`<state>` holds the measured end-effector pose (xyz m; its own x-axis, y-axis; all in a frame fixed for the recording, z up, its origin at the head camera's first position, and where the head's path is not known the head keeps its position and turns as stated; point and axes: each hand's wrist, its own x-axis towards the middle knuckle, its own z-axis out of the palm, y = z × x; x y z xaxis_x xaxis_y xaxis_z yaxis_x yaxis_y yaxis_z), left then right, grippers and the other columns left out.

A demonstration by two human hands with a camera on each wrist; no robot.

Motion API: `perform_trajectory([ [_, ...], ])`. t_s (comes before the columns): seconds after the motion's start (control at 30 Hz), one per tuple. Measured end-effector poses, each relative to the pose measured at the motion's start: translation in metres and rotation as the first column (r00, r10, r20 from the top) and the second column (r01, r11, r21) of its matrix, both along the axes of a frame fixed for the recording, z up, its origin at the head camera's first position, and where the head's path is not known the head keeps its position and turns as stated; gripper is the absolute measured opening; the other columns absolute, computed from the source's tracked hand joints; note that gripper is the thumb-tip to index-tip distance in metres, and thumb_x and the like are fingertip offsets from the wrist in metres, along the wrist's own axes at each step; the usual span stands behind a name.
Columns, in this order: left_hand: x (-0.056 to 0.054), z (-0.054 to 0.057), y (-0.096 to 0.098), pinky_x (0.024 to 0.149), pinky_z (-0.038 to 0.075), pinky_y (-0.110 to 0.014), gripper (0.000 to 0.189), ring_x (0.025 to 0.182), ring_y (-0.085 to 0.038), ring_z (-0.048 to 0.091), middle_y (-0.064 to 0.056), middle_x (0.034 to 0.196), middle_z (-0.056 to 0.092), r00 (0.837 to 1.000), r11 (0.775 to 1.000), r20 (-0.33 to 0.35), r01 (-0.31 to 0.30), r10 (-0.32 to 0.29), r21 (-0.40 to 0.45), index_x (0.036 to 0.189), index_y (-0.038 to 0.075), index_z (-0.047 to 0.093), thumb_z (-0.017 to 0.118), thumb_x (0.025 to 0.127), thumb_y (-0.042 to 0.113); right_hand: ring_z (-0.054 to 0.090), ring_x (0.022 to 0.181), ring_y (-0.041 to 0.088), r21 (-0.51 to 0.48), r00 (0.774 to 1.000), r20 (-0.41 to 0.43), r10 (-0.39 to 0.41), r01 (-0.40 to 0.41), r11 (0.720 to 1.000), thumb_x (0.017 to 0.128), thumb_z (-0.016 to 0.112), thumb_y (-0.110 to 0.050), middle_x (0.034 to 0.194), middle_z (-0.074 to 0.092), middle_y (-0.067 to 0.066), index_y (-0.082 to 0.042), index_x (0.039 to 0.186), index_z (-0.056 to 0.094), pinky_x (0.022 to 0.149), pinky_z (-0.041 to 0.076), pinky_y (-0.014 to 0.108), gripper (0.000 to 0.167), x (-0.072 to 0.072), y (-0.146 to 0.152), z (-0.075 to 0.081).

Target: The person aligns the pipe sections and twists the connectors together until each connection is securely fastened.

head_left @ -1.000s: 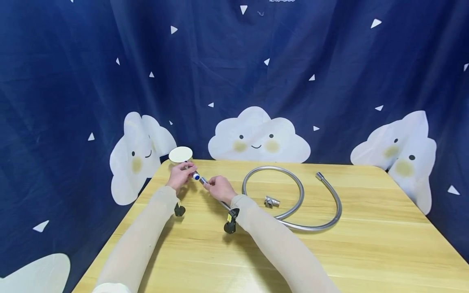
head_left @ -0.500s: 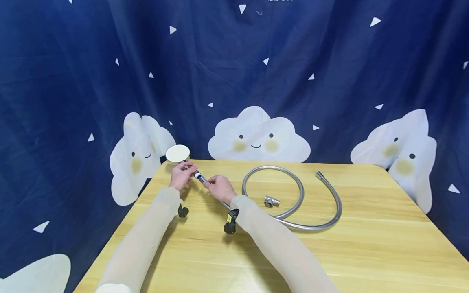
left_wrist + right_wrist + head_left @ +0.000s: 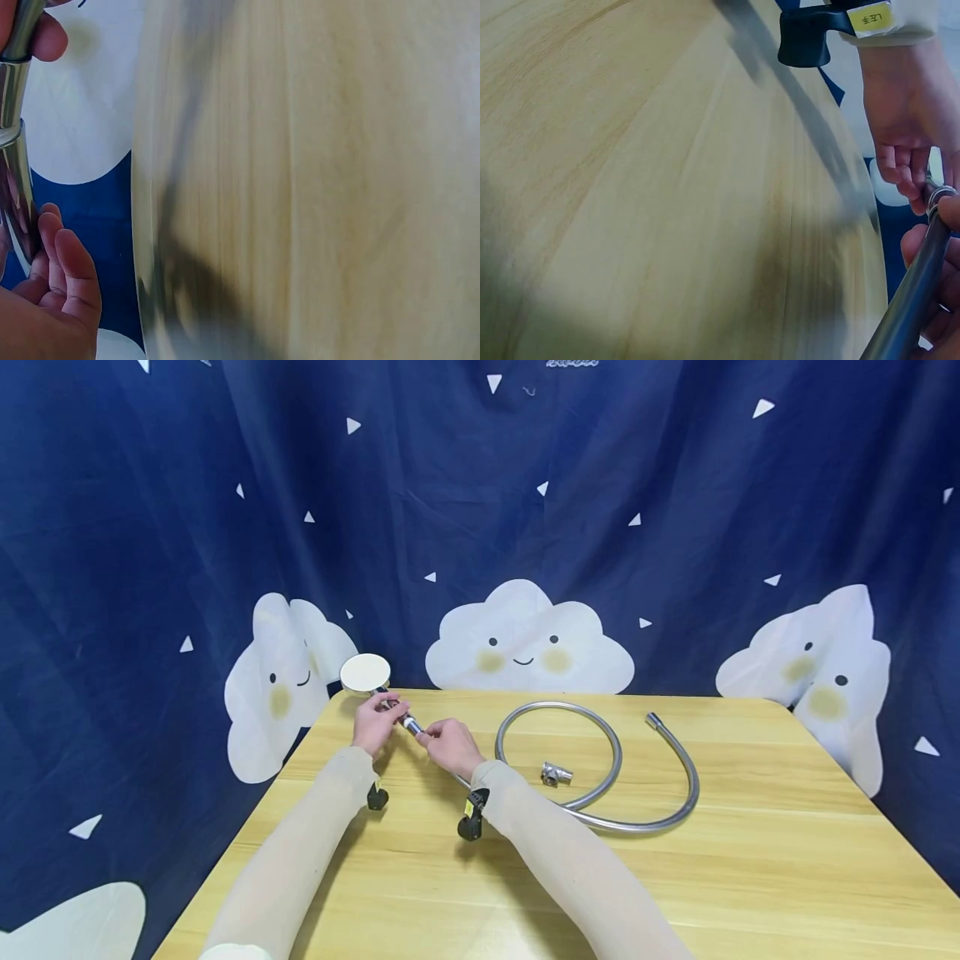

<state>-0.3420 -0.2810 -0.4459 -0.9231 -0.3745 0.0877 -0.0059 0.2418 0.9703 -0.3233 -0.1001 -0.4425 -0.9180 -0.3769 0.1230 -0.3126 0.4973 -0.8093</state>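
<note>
My left hand (image 3: 377,723) holds the chrome handle (image 3: 16,196) of a shower head (image 3: 365,673), whose round white face tilts upward at the table's far left corner. Pinched in my right hand (image 3: 452,747) is the end of a grey shower hose (image 3: 909,298). The hose's metal end fitting (image 3: 11,91) meets the handle's lower end, in line with it, and a thin white ring shows at the joint. Part of the handle is hidden behind my left fingers. From my right hand the hose runs back under my forearm.
The rest of the hose loops over the wooden table (image 3: 780,827), its free end fitting (image 3: 654,720) at the right. A small metal valve (image 3: 556,774) lies inside the loop. Behind the table hangs a dark blue curtain (image 3: 675,460) printed with clouds.
The gap between handle and hose fitting has closed, and the blue inside the handle's end is no longer visible. My left hand has shifted slightly right; the right hand has stayed almost still.
</note>
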Motion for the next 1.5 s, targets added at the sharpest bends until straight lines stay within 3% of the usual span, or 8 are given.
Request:
perform_trajectory([
  [0.47, 0.008, 0.006, 0.003, 0.053, 0.043, -0.019, 0.04, 0.065, -0.009, 0.048, 0.0, 0.085, 0.053, 0.997, 0.997, -0.071, -0.016, 0.011, -0.069, 0.122, 0.006, 0.067, 0.079, 0.088, 0.022, 0.052, 0.055, 0.01, 0.006, 1.0, -0.013, -0.015, 0.015, 1.0, 0.095, 0.068, -0.031, 0.063, 0.064, -0.005, -0.013, 0.092, 0.08, 0.05, 0.039, 0.024, 0.021, 0.002, 0.0, 0.002],
  [0.7, 0.008, 0.007, 0.005, 0.056, 0.042, -0.021, 0.038, 0.067, -0.012, 0.05, -0.001, 0.084, 0.055, 0.996, 0.99, -0.084, -0.031, 0.019, -0.14, 0.119, 0.01, 0.07, 0.081, 0.086, 0.024, 0.05, 0.055, 0.01, 0.03, 0.999, -0.013, -0.032, 0.033, 0.999, 0.095, 0.068, -0.032, 0.064, 0.063, -0.006, -0.014, 0.093, 0.08, 0.05, 0.038, 0.024, 0.022, 0.003, 0.0, 0.003],
  [1.1, 0.01, 0.009, 0.011, 0.061, 0.045, -0.021, 0.036, 0.071, -0.011, 0.052, -0.001, 0.085, 0.059, 0.99, 0.987, -0.117, -0.088, 0.072, -0.133, 0.118, 0.011, 0.07, 0.08, 0.087, 0.025, 0.053, 0.056, 0.011, 0.016, 0.997, 0.007, -0.076, 0.076, 0.997, 0.096, 0.067, -0.035, 0.064, 0.063, -0.005, -0.015, 0.096, 0.08, 0.051, 0.04, 0.026, 0.024, 0.0, -0.003, 0.002],
  [1.5, 0.011, 0.002, 0.013, 0.063, 0.045, -0.021, 0.034, 0.073, -0.014, 0.053, -0.004, 0.087, 0.061, 0.983, 0.988, -0.151, -0.118, 0.101, -0.103, 0.117, 0.009, 0.069, 0.079, 0.088, 0.022, 0.049, 0.052, 0.011, -0.063, 0.998, 0.05, -0.038, 0.041, 0.997, 0.097, 0.067, -0.027, 0.064, 0.064, 0.002, -0.006, 0.096, 0.078, 0.046, 0.038, 0.024, 0.024, 0.001, -0.003, 0.0],
])
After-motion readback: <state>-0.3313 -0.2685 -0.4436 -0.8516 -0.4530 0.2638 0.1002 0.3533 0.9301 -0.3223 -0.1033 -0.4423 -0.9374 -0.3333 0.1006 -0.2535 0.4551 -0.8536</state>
